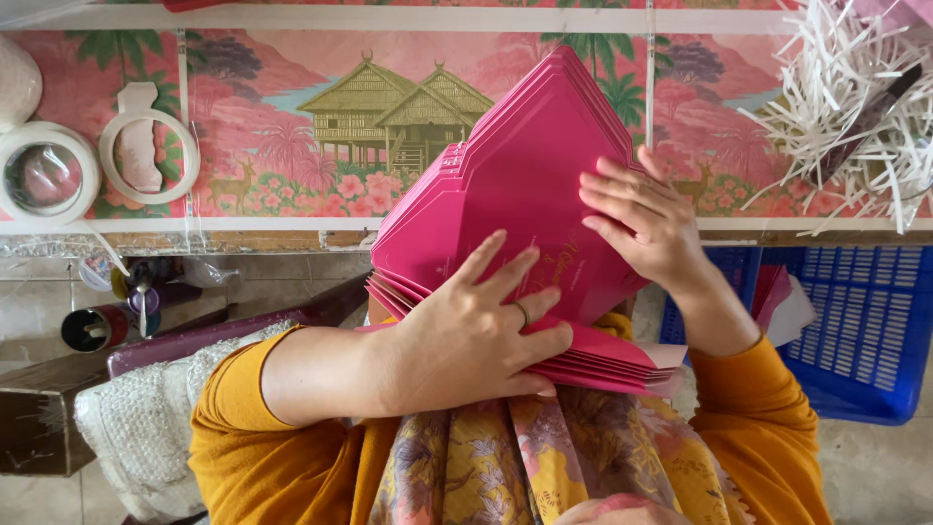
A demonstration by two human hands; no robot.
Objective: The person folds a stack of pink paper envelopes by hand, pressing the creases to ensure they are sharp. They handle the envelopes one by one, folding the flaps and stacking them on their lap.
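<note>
patterned tabletop [292, 146], tiled floor [282, 277]

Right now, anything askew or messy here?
The pink envelope stack under the left hand and right hand is fanned, edges stepped rather than flush. White paper shreds sprawl loosely at top right, some overhanging the table edge.

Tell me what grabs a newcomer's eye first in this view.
A thick stack of bright pink envelopes fills the centre, pressed flat by the left hand and steadied at the upper edge by the right hand. Behind it runs a pink tablecloth printed with stilt houses; shredded white paper strips pile at top right above a blue plastic crate.
</note>
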